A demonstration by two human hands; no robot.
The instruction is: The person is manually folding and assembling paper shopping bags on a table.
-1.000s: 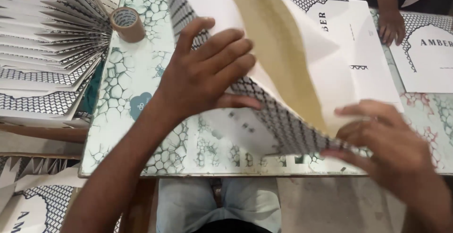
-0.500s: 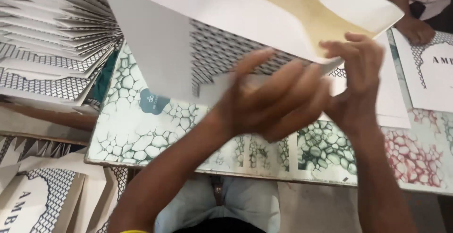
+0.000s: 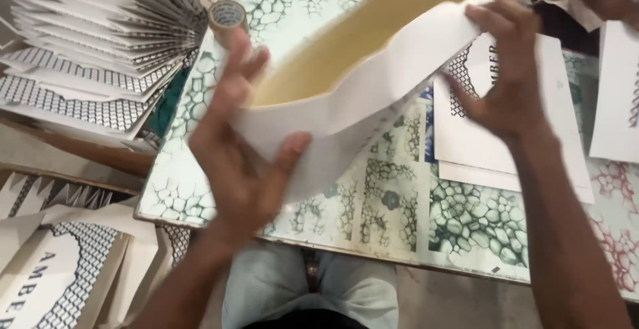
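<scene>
Lowered and opened, paper bag (tan inside) is pinched by left hand and right hand.

Bare forearms, no sleeves; pale blue-grey trousers with a belt

The paper bag, which lies flat on the patterned table 1 second ago and is lifted half a second ago, now hangs opened out above the table, its tan inside showing as a curved mouth. The left hand, earlier pressed flat on it, now grips its near end between thumb and fingers. The right hand moves from the lower edge up to pinch the far end, so the 2 hands now stand well apart.
</scene>
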